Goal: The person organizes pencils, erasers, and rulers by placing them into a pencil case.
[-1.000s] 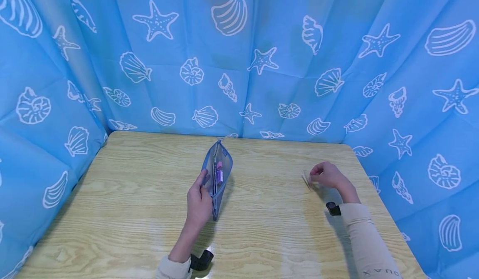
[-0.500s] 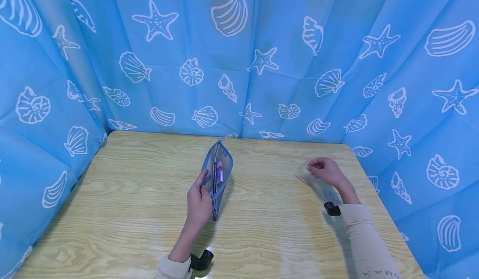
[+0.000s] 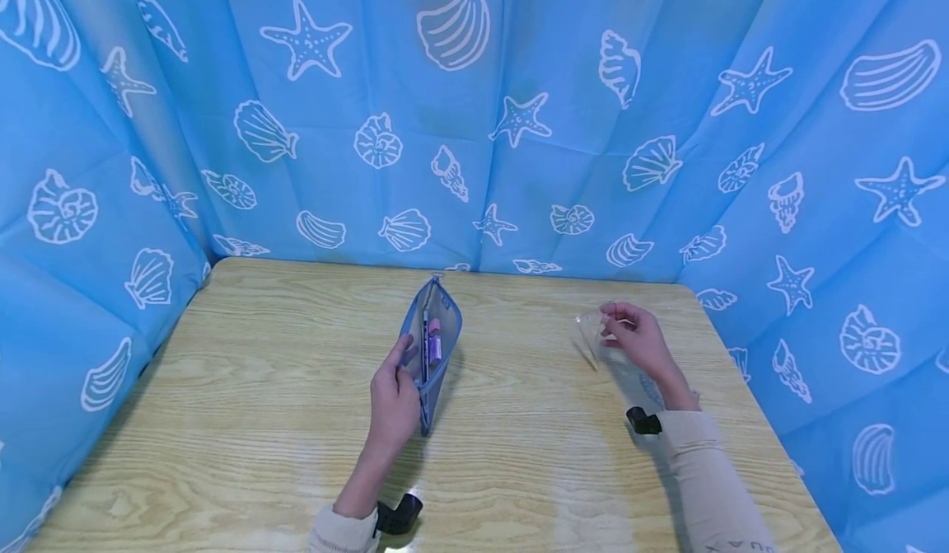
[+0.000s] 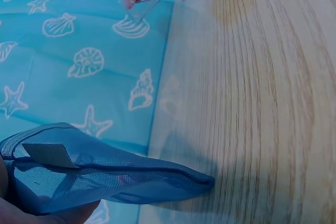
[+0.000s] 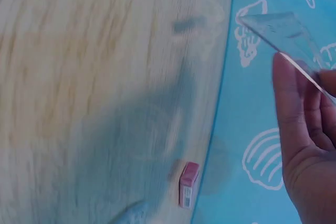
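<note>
My left hand (image 3: pixel 393 400) grips the near end of a blue mesh pencil case (image 3: pixel 448 322), held upright with its mouth open. Inside lie a thin dark pencil or pen (image 3: pixel 426 343) and a pink-and-purple item (image 3: pixel 435 347). In the left wrist view the case's mesh side (image 4: pixel 115 179) shows, with part of my hand at the lower left. Over the table's right side, my right hand (image 3: pixel 641 343) pinches a clear set square (image 3: pixel 591 339) by one side, raised and tilted. The right wrist view shows the set square (image 5: pixel 286 32) between thumb and fingers.
A small pink box-shaped eraser (image 5: pixel 188 184) lies on the table near its edge; my right hand hides it in the head view. A clear curved plastic piece (image 3: pixel 651 390) lies under my right wrist. A blue shell-print curtain (image 3: pixel 519 58) surrounds the wooden table (image 3: pixel 245 421).
My right hand has lifted the set square, moving a little away and to the left, and turned it. My left hand and the pencil case have stayed in place.
</note>
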### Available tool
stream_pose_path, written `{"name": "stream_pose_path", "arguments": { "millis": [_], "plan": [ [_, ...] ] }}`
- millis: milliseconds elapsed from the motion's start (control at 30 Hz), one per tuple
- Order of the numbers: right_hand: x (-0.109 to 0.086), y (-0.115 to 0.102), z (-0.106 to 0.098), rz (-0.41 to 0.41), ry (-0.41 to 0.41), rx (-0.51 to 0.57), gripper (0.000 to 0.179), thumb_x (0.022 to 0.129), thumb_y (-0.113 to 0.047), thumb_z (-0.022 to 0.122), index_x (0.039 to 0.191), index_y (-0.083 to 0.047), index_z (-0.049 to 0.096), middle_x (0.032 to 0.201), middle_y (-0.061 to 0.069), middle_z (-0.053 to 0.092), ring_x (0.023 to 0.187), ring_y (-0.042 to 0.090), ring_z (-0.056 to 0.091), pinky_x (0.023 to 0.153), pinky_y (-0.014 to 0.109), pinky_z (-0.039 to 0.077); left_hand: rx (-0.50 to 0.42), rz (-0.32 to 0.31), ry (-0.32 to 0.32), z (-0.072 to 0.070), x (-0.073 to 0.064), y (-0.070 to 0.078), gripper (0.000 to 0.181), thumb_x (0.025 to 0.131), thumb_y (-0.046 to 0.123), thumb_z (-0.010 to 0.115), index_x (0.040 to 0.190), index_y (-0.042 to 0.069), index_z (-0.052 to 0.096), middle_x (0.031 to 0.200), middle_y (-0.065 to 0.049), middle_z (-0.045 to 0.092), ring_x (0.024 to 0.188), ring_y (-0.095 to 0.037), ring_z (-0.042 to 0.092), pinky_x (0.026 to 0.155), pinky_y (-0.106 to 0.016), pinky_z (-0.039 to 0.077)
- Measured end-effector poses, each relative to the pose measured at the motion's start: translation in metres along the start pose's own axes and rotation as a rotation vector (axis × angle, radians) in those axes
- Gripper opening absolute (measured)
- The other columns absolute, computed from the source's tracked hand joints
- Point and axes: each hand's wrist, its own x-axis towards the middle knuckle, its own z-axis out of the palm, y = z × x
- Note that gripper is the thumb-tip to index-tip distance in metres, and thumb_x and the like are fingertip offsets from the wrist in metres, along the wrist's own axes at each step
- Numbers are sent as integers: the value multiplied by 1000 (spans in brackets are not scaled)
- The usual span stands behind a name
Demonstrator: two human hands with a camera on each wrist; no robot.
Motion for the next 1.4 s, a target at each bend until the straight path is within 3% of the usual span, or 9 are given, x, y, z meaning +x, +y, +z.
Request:
{"name": "stream_pose_path", "arguments": {
  "millis": [233, 367, 500, 733, 1100, 1167, 1267, 1400],
  "plan": [
    [2, -2, 9, -60, 77, 84, 28, 104, -5, 54, 122, 15, 55, 97, 6, 63, 81, 6, 66, 72, 25, 64, -5, 0, -6, 2, 0, 1, 51, 99, -10, 28, 150, -13, 37, 151, -30, 45, 136, -46, 49, 108, -51, 46],
    [3, -3, 15, -72, 94, 93, 21, 103, -5, 55, 119, 9, 59, 97, 8, 64, 82, 6, 67, 73, 25, 63, -6, 2, -2, 2, 1, 2, 51, 99, -10, 29, 150, -13, 37, 152, -30, 45, 136, -46, 49, 108, -51, 45],
    [5, -3, 19, -80, 93, 108, 26, 104, -4, 54, 123, 13, 56, 101, 16, 64, 82, 6, 66, 74, 25, 63, -3, 1, 1, 3, 2, 1, 51, 99, -9, 28, 150, -13, 38, 152, -29, 45, 137, -46, 48, 108, -51, 45],
    [5, -7, 30, -71, 87, 102, 32, 104, -9, 56, 126, 14, 56, 98, 7, 62, 80, 3, 64, 73, 21, 62, 6, 4, 7, 5, 1, 0, 51, 99, -9, 29, 149, -12, 39, 151, -29, 47, 136, -46, 49, 108, -51, 45],
    [3, -9, 50, -74, 49, 224, 36, 101, -4, 60, 128, 18, 53, 98, 18, 66, 79, 7, 69, 69, 30, 65, 16, 11, 8, 5, -4, -1, 51, 99, -9, 30, 149, -11, 40, 151, -27, 47, 138, -45, 46, 106, -51, 49],
    [3, -11, 55, -63, 45, 234, 38, 100, -5, 62, 129, 18, 53, 98, 17, 65, 79, 8, 69, 69, 30, 65, 25, 12, 13, 4, -4, -1, 51, 99, -10, 31, 149, -11, 41, 151, -26, 48, 139, -43, 46, 103, -50, 53],
    [3, -14, 64, -52, 31, 236, 40, 100, -6, 63, 131, 17, 52, 99, 18, 65, 79, 7, 69, 69, 30, 65, 37, 14, 30, 4, -3, -2, 51, 98, -10, 32, 148, -10, 43, 149, -25, 50, 138, -40, 48, 86, -39, 58],
    [3, -19, 73, -65, 29, 235, 38, 99, -4, 63, 130, 15, 55, 99, 18, 66, 78, 8, 69, 68, 31, 65, 39, 32, 41, 5, -2, -2, 51, 97, -11, 34, 147, -10, 45, 148, -25, 52, 127, -39, 55, 63, -23, 47]
  ]
}}
